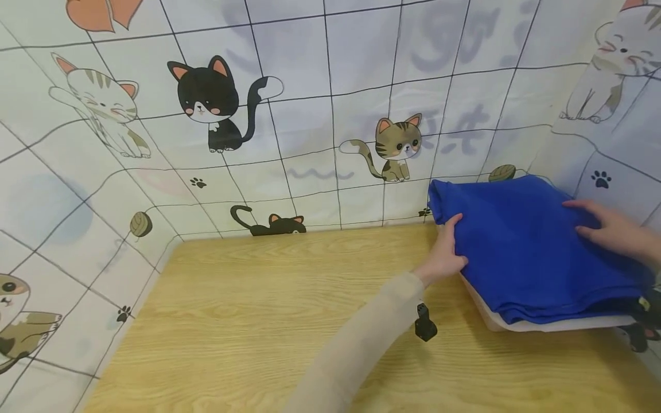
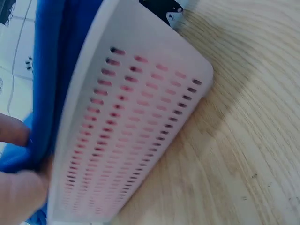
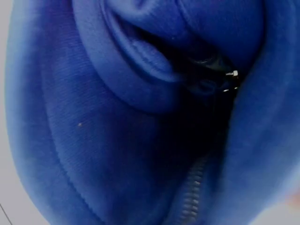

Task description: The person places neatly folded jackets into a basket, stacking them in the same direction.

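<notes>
Here, your left hand grips the near left edge of the blue garment, thumb on top and fingers curled under the fold; the left wrist view shows fingertips pressed into the blue cloth beside the white perforated basket. Your right hand lies on top of the garment toward its right side, fingers nearly straight and spread, pressing the cloth rather than pinching it. The folded garment sits on the white basket, whose rim shows beneath it, at the far right of the wooden table, close against the cat-patterned cloth backdrop. The right wrist view shows only blue folds at close range, with a zipper running down between them. A small black clip hangs under your left sleeve.
</notes>
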{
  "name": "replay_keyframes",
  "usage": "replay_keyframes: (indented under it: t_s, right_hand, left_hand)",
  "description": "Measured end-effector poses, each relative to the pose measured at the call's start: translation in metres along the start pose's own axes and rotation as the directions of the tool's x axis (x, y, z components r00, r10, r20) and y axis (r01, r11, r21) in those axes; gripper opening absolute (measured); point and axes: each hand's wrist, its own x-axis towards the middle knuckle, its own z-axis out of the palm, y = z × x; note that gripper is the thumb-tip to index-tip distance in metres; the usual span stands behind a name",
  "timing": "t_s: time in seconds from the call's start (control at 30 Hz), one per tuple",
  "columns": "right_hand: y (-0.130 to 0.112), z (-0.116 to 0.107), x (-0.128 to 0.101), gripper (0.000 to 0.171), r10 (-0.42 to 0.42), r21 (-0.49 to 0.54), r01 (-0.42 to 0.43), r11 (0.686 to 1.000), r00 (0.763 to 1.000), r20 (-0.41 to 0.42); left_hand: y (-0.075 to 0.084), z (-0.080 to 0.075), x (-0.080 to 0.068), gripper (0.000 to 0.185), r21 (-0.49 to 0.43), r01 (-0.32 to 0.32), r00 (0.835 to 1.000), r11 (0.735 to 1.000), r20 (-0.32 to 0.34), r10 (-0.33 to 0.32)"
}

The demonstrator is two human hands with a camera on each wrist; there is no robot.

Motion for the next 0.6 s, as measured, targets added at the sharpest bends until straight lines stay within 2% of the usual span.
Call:
replay_keyframes:
  t_s: [0.1,0.2,0.47,0.6]
  right_hand:
    - [0.007,0.006,-0.004,0.051,-0.01,0.057,0.01,0.998,1.0,0.011]
    - [0.013,0.011,-0.01,0.053,-0.002,0.104,-0.002,0.995,0.999,0.035]
    - [0.022,0.018,-0.019,0.065,-0.004,0.139,-0.003,0.99,0.999,0.05]
    - [0.028,0.021,-0.021,0.073,-0.012,0.135,0.005,0.991,0.999,0.051]
  left_hand:
    - [-0.003,-0.002,-0.004,0.09,0.135,0.026,1.0,0.991,-0.001,-0.026]
    - [-0.008,-0.005,-0.008,0.09,0.221,0.058,0.998,0.974,0.021,-0.064]
    - [-0.021,-0.008,-0.014,0.087,0.221,0.051,0.993,0.974,0.088,-0.072]
    - [-0.028,-0.013,-0.016,0.087,0.211,0.016,0.991,0.977,0.123,-0.043]
